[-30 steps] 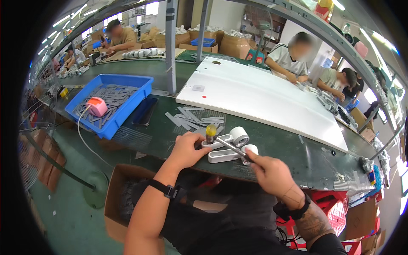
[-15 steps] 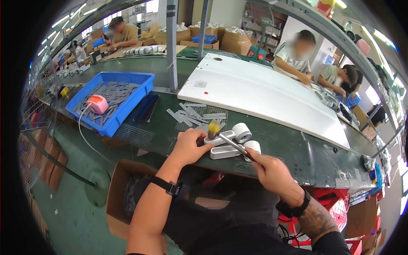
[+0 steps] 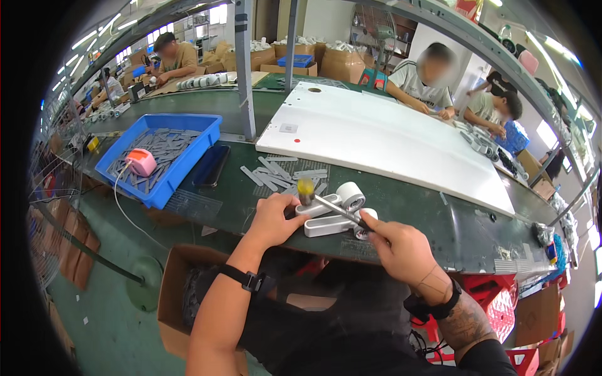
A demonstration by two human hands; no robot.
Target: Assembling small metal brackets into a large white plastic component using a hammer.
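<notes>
My right hand (image 3: 401, 249) is closed around the dark grip of a hammer (image 3: 342, 210) with a metal shaft and a yellow-tipped head. The blurred head is over the near-left end of a white-grey caster-like part (image 3: 332, 199), which has a long slotted arm and a round wheel end. At that same end, my left hand (image 3: 274, 219) pinches the part, thumb and fingers close to the hammer head. A second such part (image 3: 327, 226) lies alongside, nearer to me. Just beyond my left hand, several flat grey strips (image 3: 269, 174) are scattered on the green bench.
A blue tray (image 3: 215, 133) of grey strips stands left, with a corded pink device (image 3: 142, 163) on top. Beside it lies a dark phone (image 3: 212, 166). A large white panel (image 3: 389, 147) covers the far bench, next to a metal post (image 3: 244, 75). Co-workers sit beyond.
The view has shifted slightly. My hands keep their hold, and the hammer head stays over the part's end. The co-worker behind the panel has changed arm position.
</notes>
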